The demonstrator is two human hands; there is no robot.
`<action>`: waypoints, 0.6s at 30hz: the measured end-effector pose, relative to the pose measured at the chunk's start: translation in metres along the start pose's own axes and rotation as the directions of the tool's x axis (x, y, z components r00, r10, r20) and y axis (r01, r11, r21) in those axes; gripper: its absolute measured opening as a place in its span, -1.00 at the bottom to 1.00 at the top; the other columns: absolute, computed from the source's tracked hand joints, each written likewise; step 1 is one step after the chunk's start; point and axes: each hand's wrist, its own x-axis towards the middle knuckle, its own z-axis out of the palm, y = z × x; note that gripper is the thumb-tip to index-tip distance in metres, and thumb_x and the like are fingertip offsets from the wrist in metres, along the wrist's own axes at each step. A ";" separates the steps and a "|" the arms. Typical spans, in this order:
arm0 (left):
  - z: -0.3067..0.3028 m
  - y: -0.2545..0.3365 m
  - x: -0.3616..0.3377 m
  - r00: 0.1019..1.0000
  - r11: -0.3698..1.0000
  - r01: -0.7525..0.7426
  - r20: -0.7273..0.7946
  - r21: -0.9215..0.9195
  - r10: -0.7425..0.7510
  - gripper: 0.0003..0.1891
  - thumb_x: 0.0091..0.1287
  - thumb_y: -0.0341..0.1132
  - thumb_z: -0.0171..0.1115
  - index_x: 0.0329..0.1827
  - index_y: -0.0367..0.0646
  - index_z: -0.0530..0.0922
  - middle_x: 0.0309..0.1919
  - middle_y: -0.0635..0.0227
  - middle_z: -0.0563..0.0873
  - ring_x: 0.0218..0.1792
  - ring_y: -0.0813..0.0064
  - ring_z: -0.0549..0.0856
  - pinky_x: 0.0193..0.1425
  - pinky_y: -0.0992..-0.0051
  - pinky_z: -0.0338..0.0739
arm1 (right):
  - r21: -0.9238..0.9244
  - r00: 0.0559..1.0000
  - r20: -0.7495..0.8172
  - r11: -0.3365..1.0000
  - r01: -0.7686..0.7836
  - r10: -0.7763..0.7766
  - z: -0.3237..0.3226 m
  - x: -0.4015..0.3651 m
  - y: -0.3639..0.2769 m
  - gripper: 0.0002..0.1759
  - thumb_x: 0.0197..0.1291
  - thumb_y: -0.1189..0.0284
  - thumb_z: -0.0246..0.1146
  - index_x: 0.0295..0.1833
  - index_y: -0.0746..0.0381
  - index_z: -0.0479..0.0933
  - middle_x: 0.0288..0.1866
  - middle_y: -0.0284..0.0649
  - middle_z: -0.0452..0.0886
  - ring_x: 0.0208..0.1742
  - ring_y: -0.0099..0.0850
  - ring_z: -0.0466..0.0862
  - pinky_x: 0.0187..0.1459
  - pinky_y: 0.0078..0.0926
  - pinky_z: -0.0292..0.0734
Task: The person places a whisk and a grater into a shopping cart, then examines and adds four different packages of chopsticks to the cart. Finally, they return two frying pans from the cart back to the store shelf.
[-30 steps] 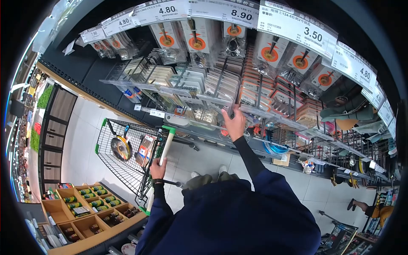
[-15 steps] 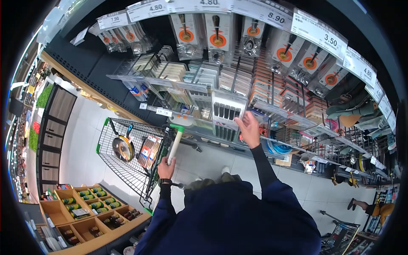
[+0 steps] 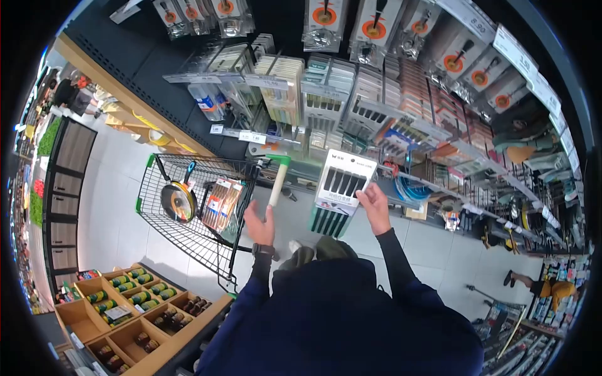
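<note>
On my feed, my right hand (image 3: 376,210) pinches the white pack (image 3: 343,188) by its edge, apparently leaving its printed face readable; it's in front of the shelf (image 3: 135,56); my left hand (image 3: 259,227), empty, fingers parted, sits beside the cart handle (image 3: 279,182); contact I can't tell.

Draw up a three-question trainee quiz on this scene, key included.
1. Which hand holds the white package?
2. True or false: the frying pan lies inside the shopping cart.
3. What is worn at the wrist of the left hand? A) a glove B) a watch C) a bandage

Key: 1. The right hand. 2. True. 3. B.
</note>
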 end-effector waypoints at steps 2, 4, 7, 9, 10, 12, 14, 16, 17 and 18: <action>-0.012 0.014 -0.004 0.995 0.997 -0.081 0.049 -0.005 0.081 -0.51 0.45 -0.20 0.18 0.31 -0.35 0.39 0.16 0.05 0.58 0.22 0.18 0.54 0.37 0.28 0.32 | 0.022 0.999 -0.035 1.000 -0.004 0.004 0.014 -0.010 -0.020 -0.69 0.36 0.55 0.23 0.19 0.34 0.44 0.04 -0.26 0.65 0.03 -0.58 0.61 0.05 -0.57 0.52; -0.027 0.042 -0.015 0.952 0.924 0.064 0.302 -0.376 0.057 -0.51 0.49 -0.20 0.12 0.34 -0.35 0.36 0.22 0.09 0.55 0.26 0.24 0.51 0.40 0.30 0.29 | 0.057 1.000 0.027 0.998 0.003 -0.005 0.023 -0.017 -0.044 -0.71 0.38 0.53 0.21 0.17 0.32 0.46 0.03 -0.29 0.65 0.01 -0.61 0.60 0.02 -0.60 0.52; -0.033 0.053 -0.038 0.758 0.614 0.427 0.633 -0.664 0.158 -0.52 0.54 -0.20 0.00 0.38 -0.35 0.33 0.29 0.13 0.51 0.33 0.34 0.46 0.44 0.34 0.26 | 0.106 1.000 -0.015 0.994 0.029 -0.028 0.038 -0.024 -0.079 -0.76 0.40 0.49 0.20 0.11 0.33 0.49 -0.05 -0.32 0.68 -0.06 -0.66 0.60 -0.06 -0.65 0.51; -0.043 0.080 -0.045 0.664 0.500 0.586 0.732 -0.637 0.154 -0.58 0.54 -0.33 0.01 0.38 -0.36 0.33 0.22 0.19 0.57 0.26 0.47 0.52 0.37 0.44 0.36 | 0.130 0.998 -0.054 0.991 0.027 -0.020 0.041 -0.030 -0.094 -0.77 0.41 0.48 0.20 0.11 0.33 0.50 -0.08 -0.33 0.68 -0.08 -0.67 0.60 -0.07 -0.66 0.50; -0.043 0.094 -0.042 0.658 0.496 0.581 0.731 -0.645 0.180 -0.58 0.54 -0.33 0.01 0.38 -0.36 0.33 0.22 0.19 0.57 0.26 0.47 0.52 0.37 0.44 0.36 | 0.109 0.998 -0.047 0.994 0.034 -0.029 0.040 -0.030 -0.101 -0.78 0.42 0.45 0.18 0.10 0.30 0.50 -0.08 -0.36 0.68 -0.10 -0.69 0.60 -0.10 -0.69 0.49; -0.047 0.108 -0.038 0.576 0.517 0.607 0.783 -0.603 0.236 -0.58 0.46 -0.49 0.13 0.34 -0.37 0.35 0.18 0.26 0.59 0.19 0.53 0.55 0.31 0.49 0.39 | 0.091 0.998 -0.051 0.995 0.044 -0.039 0.040 -0.036 -0.109 -0.79 0.44 0.42 0.17 0.10 0.26 0.51 -0.09 -0.38 0.67 -0.12 -0.71 0.61 -0.13 -0.71 0.47; -0.045 0.114 -0.030 0.555 0.486 0.639 0.795 -0.596 0.244 -0.58 0.42 -0.54 0.17 0.32 -0.35 0.36 0.14 0.28 0.61 0.13 0.57 0.58 0.26 0.54 0.43 | 0.013 0.998 -0.052 0.999 0.047 -0.047 0.042 -0.037 -0.120 -0.80 0.43 0.41 0.18 0.07 0.25 0.51 -0.13 -0.41 0.67 -0.17 -0.73 0.60 -0.18 -0.73 0.46; -0.046 0.118 -0.027 0.541 0.499 0.640 0.804 -0.585 0.248 -0.57 0.43 -0.51 0.17 0.34 -0.34 0.35 0.13 0.27 0.62 0.10 0.58 0.59 0.23 0.54 0.45 | 0.015 0.996 -0.067 0.998 0.067 -0.066 0.042 -0.038 -0.122 -0.80 0.43 0.41 0.18 0.07 0.25 0.51 -0.14 -0.41 0.68 -0.18 -0.72 0.60 -0.19 -0.72 0.46; -0.045 0.121 -0.024 0.543 0.508 0.623 0.796 -0.595 0.266 -0.56 0.44 -0.50 0.17 0.35 -0.33 0.33 0.12 0.26 0.62 0.09 0.59 0.60 0.21 0.55 0.46 | 0.030 0.995 -0.065 0.997 0.076 -0.074 0.040 -0.037 -0.122 -0.80 0.43 0.41 0.18 0.07 0.25 0.51 -0.13 -0.40 0.68 -0.17 -0.72 0.60 -0.18 -0.72 0.46; -0.045 0.125 -0.022 0.539 0.511 0.620 0.796 -0.596 0.275 -0.56 0.44 -0.50 0.17 0.35 -0.33 0.33 0.12 0.26 0.62 0.09 0.59 0.60 0.21 0.55 0.46 | 0.045 0.995 -0.061 0.995 0.084 -0.081 0.037 -0.035 -0.122 -0.80 0.43 0.42 0.18 0.08 0.26 0.51 -0.13 -0.39 0.68 -0.16 -0.72 0.60 -0.16 -0.71 0.47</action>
